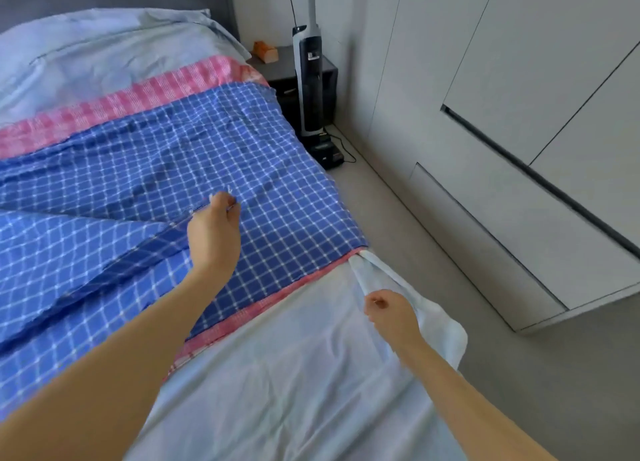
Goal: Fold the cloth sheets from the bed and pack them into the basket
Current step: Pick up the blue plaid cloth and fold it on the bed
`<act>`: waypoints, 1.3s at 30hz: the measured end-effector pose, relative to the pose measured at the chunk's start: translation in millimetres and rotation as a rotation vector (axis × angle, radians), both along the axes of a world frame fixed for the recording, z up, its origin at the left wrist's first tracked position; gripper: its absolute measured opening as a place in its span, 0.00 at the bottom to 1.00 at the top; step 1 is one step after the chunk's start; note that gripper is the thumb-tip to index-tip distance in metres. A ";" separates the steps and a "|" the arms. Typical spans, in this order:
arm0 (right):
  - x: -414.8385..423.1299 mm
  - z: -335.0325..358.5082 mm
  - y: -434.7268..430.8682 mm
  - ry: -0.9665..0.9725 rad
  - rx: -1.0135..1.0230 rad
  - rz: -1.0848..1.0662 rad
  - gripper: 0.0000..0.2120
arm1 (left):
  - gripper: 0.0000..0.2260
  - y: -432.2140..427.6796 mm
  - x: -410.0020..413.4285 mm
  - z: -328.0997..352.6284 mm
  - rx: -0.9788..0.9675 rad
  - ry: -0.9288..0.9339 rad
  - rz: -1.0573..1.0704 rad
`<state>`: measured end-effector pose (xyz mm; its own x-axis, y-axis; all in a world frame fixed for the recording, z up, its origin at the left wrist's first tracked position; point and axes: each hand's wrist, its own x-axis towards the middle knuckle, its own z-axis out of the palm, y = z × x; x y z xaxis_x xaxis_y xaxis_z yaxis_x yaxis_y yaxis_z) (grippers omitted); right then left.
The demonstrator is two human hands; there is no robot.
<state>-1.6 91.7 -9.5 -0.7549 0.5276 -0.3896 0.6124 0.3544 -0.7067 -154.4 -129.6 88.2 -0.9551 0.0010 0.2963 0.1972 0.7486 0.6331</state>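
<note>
while left hand (214, 234) fingers pinch blue checked sheet (277, 190) edge, right hand (389, 313) fingers curl empty.

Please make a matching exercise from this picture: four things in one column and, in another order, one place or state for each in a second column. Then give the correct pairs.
Things
1. blue checked sheet
2. pink checked sheet
3. upright vacuum cleaner
4. right hand

Places or states
A. stands on the floor beside the dark nightstand
B. lies under another sheet, only its edges showing
C. pinched at a folded-over corner by the left hand
D. curled, over the pale blue bedding

Pairs: 1-C, 2-B, 3-A, 4-D
</note>
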 end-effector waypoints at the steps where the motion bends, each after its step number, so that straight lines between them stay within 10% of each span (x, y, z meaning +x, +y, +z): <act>1: -10.5 -5.6 13.0 0.021 0.033 0.005 0.13 | 0.08 25.8 -2.7 2.1 0.034 0.033 -0.044; 6: -80.0 -74.7 79.4 0.087 -0.039 -0.026 0.11 | 0.05 129.0 -16.5 -49.3 0.028 0.033 -0.254; 13: -151.5 -121.2 85.2 0.003 -0.682 -0.279 0.09 | 0.04 112.1 -22.8 -133.2 0.157 -0.285 0.168; 26: -221.1 -120.4 93.8 0.088 -1.014 -0.740 0.16 | 0.03 39.6 -39.3 -143.5 0.963 -0.545 0.567; 29: -235.2 -92.0 71.1 0.395 -0.596 -0.623 0.13 | 0.11 12.5 -45.5 -136.0 0.988 -0.452 0.673; 32: -222.3 -68.7 19.4 0.820 0.087 0.136 0.10 | 0.05 -22.0 -50.2 -122.7 0.957 -0.310 0.759; 36: -188.7 -125.7 -34.5 0.560 0.667 1.044 0.10 | 0.06 -61.9 -46.8 -108.7 0.876 -0.221 0.837; 39: -176.7 -153.5 -34.5 0.245 0.650 1.116 0.15 | 0.02 -74.2 -44.0 -106.1 0.869 -0.222 0.822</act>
